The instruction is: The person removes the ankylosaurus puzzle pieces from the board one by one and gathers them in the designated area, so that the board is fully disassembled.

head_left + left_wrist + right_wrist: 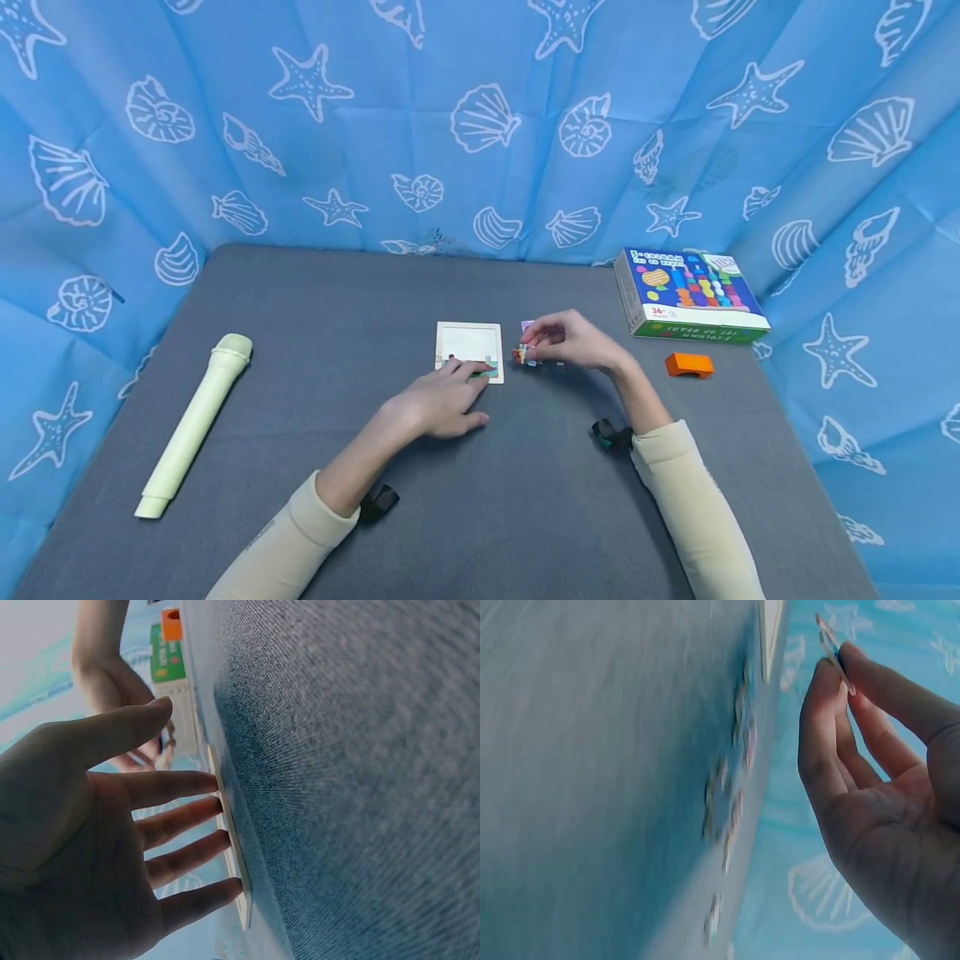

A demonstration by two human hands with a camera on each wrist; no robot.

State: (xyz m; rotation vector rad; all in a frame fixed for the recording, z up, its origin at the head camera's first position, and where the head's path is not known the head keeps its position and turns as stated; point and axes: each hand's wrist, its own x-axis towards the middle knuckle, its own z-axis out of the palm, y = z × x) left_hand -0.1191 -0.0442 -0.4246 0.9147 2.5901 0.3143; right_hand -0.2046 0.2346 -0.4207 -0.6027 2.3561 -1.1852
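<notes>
A small square puzzle board (468,340) with a pale frame lies mid-table; colored pieces show along its lower part. My left hand (442,400) rests its fingertips on the lower part of the board, and in the left wrist view the fingers (184,861) reach out straight to its edge. Just right of the board, my right hand (572,340) pinches a thin puzzle piece (834,656) between thumb and fingertips, raised off the table. Several loose puzzle pieces (721,799) lie beneath that hand, blurred in the right wrist view and mostly hidden by the hand in the head view.
At the back right stands a bead-set box (693,292), with an orange arched block (689,364) in front of it. A pale green toy microphone (197,425) lies on the left. A blue shell-patterned curtain (420,150) surrounds the grey table (322,333).
</notes>
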